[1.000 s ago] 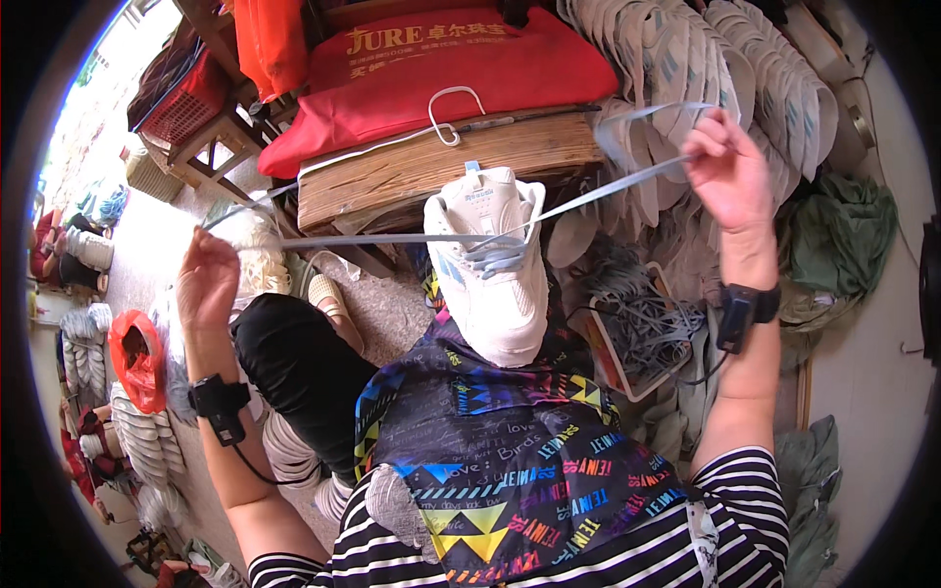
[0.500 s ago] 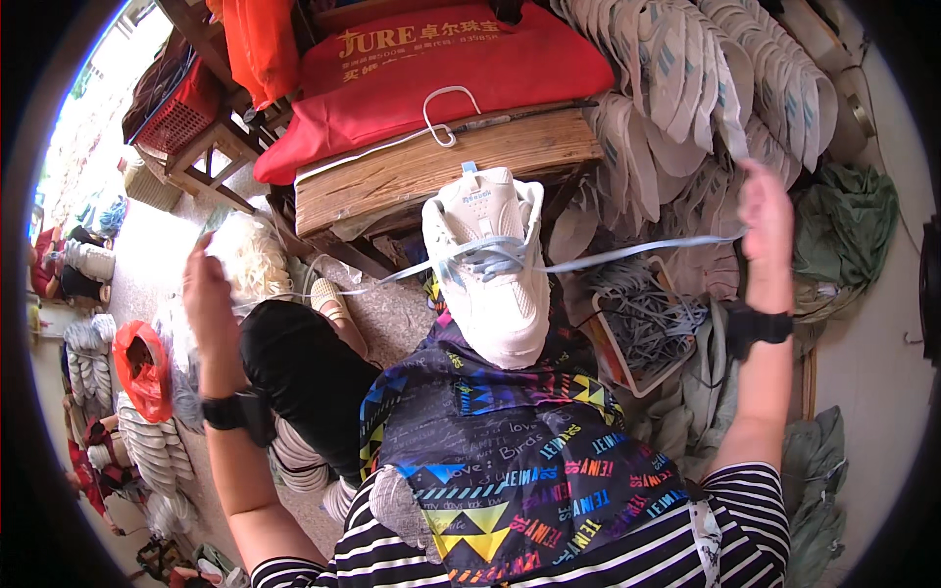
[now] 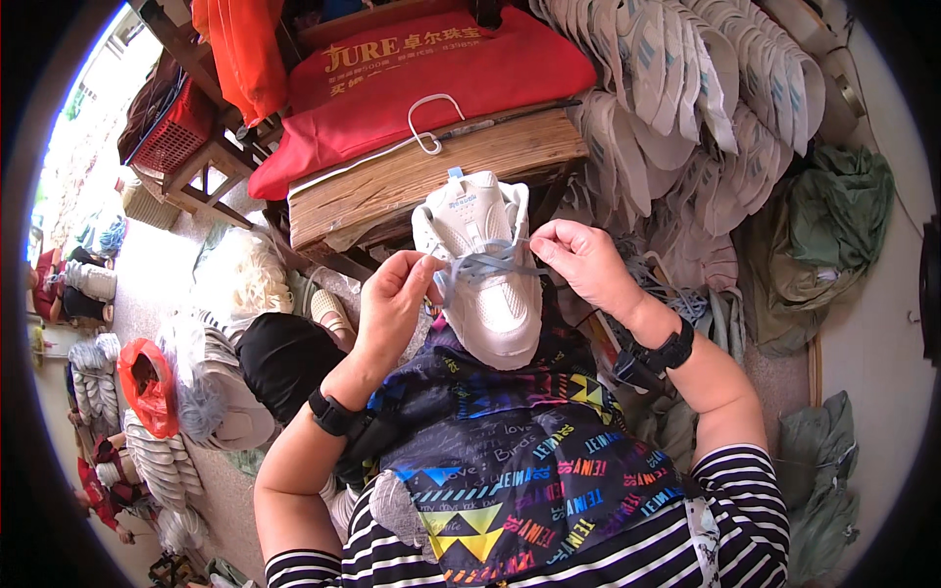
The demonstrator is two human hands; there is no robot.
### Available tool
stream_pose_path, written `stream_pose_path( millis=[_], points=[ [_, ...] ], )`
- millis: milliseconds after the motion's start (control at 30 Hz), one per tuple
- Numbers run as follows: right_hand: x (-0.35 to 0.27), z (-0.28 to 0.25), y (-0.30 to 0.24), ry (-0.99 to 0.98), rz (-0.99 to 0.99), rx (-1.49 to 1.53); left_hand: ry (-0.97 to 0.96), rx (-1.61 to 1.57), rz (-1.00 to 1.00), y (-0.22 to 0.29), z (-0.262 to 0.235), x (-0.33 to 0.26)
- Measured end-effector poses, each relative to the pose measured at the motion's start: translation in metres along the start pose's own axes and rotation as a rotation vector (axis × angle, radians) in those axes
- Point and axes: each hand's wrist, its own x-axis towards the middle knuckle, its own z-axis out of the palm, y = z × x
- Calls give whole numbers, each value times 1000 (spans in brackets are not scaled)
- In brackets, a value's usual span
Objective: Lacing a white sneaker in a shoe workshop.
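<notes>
"Laces (image 3: 487, 263), blue-grey ones, crossed the upper of the white shoe (image 3: 505, 328), which sat straight ahead of you with its toe pointing your way."

"Its toe was over your patterned apron (image 3: 549, 461), and its heel end lay toward the wooden bench (image 3: 368, 196). What was your left hand (image 3: 390, 302) doing there?"

"You had it at the shoe's left edge, thumb and fingers pinched together on a loop of the laces."

"And your right hand (image 3: 590, 265)?"

"You held that one at the opposite edge, its fingertips drawn in close, just beside the lacing. Whether you had any lace between them, I could not tell."

"So the shoe was between your two hands, and you wore a black band on each wrist. What else was around you?"

"Beyond the shoe, a big red bag (image 3: 451, 83) with gold print lay at the back of the bench. Pale shoe uppers (image 3: 676, 73) were stacked in rows on your far right, with a green cloth bundle (image 3: 838, 211) nearer you. Over on your left, a red plastic bag (image 3: 147, 387) stood open near more stacked pieces."
</notes>
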Motion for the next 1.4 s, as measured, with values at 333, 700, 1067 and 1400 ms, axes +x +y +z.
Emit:
stream_pose_path(
  millis=[333, 700, 1067, 1400],
  points=[
    [9, 8, -22, 146, -150, -352, 16, -32, -60, -5, 1, 0],
    [18, 5, -22, 89, -342, -560, -6, 139, -134, 9, 6, 9],
    [33, -20, -46, -14, -738, -1090, 0, 1135, 471, 47, -6, 19],
    [63, -33, -41, -438, -603, -715, -346, 1112, 623, 58, -23, 47]
  ],
)
